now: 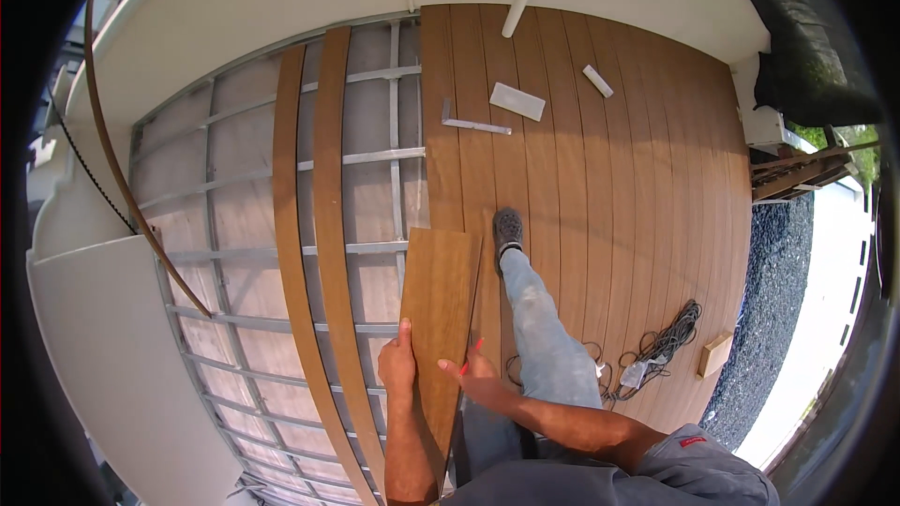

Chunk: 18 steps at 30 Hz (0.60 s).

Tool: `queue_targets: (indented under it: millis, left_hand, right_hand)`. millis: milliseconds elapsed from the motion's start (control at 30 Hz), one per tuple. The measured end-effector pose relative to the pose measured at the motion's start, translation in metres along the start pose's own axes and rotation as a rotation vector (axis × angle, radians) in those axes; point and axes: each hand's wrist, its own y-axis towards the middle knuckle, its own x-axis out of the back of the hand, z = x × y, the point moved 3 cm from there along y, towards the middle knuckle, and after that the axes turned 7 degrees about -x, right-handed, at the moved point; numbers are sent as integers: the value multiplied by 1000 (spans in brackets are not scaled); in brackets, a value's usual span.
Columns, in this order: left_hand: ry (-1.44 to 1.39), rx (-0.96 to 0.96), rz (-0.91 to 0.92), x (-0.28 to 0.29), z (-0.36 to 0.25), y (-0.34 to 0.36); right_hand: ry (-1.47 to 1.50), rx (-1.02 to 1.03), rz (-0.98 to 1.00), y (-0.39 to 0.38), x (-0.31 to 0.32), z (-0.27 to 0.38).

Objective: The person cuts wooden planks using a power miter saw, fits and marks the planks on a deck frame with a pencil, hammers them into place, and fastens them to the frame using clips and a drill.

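And there's the brown board (434,295) at six o'clock, the grip of the left hand (397,367) clasping its nine o'clock edge! The right hand (480,379) has its grip closed round a red pencil (479,344), thumb on the board! Metal square (478,126) at twelve, dark cable (673,334) at four, two planks (288,197) across the metal frame (375,248) at nine

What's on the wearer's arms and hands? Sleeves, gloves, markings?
Left hand and right hand: bare, no gloves. Both forearms show bare too. Right upper arm: loose grey fabric short sleeve with a small red rectangular label. Left sleeve isn't visible.
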Motion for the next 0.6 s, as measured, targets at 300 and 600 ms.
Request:
queue_targets:
  millis: [300, 600]
  left_hand:
    - [-427, -3, 119, -18, -57, 74]
    - [-184, 109, -158, 27, -181, 219]
  right_hand:
    - [-43, 76, -23, 171, 134, 152]
    - [-86, 100, 81, 336, 172, 306]
